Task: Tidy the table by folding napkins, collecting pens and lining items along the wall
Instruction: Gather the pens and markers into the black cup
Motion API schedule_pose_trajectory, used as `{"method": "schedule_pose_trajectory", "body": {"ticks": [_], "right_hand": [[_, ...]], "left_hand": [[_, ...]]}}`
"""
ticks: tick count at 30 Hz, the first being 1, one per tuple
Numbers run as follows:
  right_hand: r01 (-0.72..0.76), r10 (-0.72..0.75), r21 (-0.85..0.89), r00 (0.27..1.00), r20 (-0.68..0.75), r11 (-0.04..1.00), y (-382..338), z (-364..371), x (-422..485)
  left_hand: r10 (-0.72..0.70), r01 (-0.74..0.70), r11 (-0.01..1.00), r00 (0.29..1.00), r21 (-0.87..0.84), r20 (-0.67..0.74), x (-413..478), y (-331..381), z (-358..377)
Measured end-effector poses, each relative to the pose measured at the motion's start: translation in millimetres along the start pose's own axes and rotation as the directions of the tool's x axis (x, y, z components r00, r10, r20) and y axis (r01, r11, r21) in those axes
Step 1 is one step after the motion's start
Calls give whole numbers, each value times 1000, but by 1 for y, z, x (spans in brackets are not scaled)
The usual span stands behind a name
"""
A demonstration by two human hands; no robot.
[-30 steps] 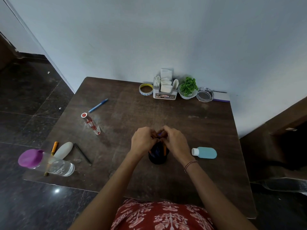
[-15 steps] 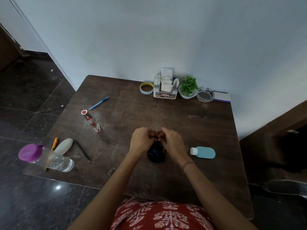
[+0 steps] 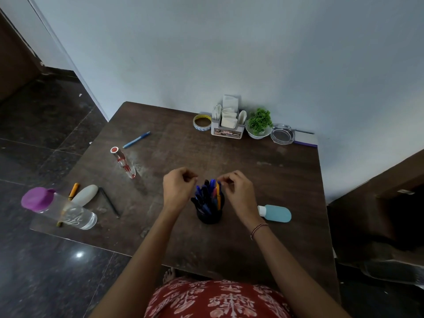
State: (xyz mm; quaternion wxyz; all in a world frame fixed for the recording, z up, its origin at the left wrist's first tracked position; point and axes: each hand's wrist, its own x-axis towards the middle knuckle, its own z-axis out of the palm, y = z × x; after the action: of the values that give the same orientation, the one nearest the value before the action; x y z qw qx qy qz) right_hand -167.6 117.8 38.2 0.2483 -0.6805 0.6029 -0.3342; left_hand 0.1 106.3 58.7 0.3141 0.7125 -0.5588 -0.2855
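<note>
A dark table (image 3: 275,180) stands against the wall, with a black pen cup (image 3: 210,217) near its middle. A clear bottle (image 3: 68,212) lies far left of the cup. The person's left hand (image 3: 179,189) hovers just left of the cup, fingers curled on nothing. The right hand (image 3: 237,191) hangs just right of it, fingertips at the pen tops (whether they pinch one cannot be told). A napkin holder (image 3: 226,131) stands beyond the cup, at the wall. A blue bottle (image 3: 277,213) lies right of the cup. Left of the cup lie three loose pens: a blue pen (image 3: 136,140), a black pen (image 3: 110,203) and an orange pen (image 3: 73,191).
</note>
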Motion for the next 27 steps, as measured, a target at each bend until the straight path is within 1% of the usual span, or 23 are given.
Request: {"method": "schedule_pose_trajectory", "body": {"ticks": [3, 6, 8, 10, 12, 14, 16, 18, 21, 24, 25, 27], "right_hand": [[-55, 55, -3, 998, -4, 998, 5, -2, -4], [-68, 69, -29, 995, 65, 997, 5, 1, -13], [-76, 79, -40, 994, 75, 996, 3, 4, -17], [-97, 98, -36, 995, 24, 995, -1, 10, -20], [-107, 104, -54, 993, -59, 993, -9, 13, -21], [-97, 90, -37, 983, -158, 995, -23, 18, -18], [-56, 54, 0, 971, -233, 998, -44, 24, -16], [27, -22, 14, 963, -268, 1000, -69, 35, -14], [152, -135, 64, 966, -219, 986, -107, 60, -13], [223, -206, 126, 970, -129, 967, -138, 93, -18], [216, -204, 145, 975, -92, 965, -145, 105, -19], [140, -148, 199, 989, 22, 970, -151, 132, -19]], "left_hand": [[-8, 8, 1000, 1000, 11, -3, 0, -3, -4], [-5, 4, 1000, 1000, -14, -6, -2, -11, -7], [1, -1, 1000, 1000, -17, 18, -4, -15, -12], [0, 1, 1000, 999, -14, 34, -3, -21, -20], [-14, 14, 1000, 1000, -22, 25, -3, -29, -30], [-25, 25, 999, 1000, -20, 16, -2, -39, -42], [-38, 38, 999, 999, -17, 2, -3, -51, -51], [-66, 65, 997, 997, -27, -27, -2, -64, -60], [-157, 154, 987, 986, -50, -61, 3, -84, -72], [-269, 260, 959, 960, -117, -72, 11, -112, -81], [-312, 299, 941, 948, -160, -62, 13, -121, -84], [-398, 381, 895, 917, -234, -28, 15, -139, -87]]}}
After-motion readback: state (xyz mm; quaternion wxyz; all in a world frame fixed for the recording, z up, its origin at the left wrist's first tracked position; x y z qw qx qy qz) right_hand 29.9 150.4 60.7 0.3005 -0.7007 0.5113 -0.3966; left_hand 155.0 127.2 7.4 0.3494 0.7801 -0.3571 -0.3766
